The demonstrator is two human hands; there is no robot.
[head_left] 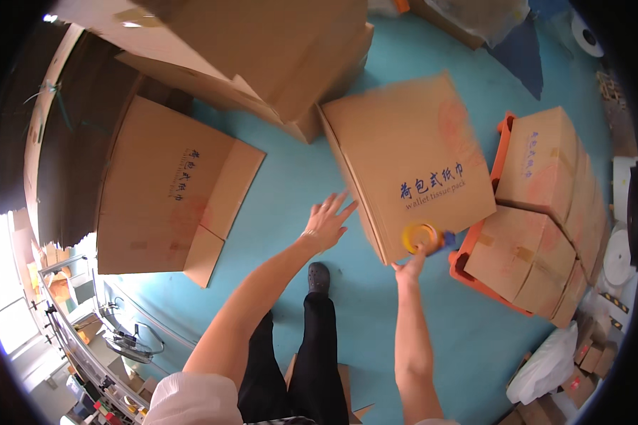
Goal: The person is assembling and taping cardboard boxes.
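Left hand: your left hand (pixel 327 221) was spread flat, fingers apart, holding nothing; its fingertips reached the near left edge of the big carton.
Right hand: your right hand (pixel 412 265) had its grip closed on a yellow tape dispenser (pixel 422 238), pressed against the carton's near corner.
Big carton: the big carton (pixel 412 159) lay closed on the blue floor (pixel 290 191), centre of the scene, printed side up, blurred.
Left: a flattened carton (pixel 164 188) lay on the floor, well apart from your hands.
Far: an open carton (pixel 262 57) stood just beyond the big carton.
Right: sealed boxes (pixel 546 205) were stacked on an orange pallet (pixel 468 258), just beside the dispenser.
Near: your dark shoe (pixel 318 277) stood on the floor between your arms.
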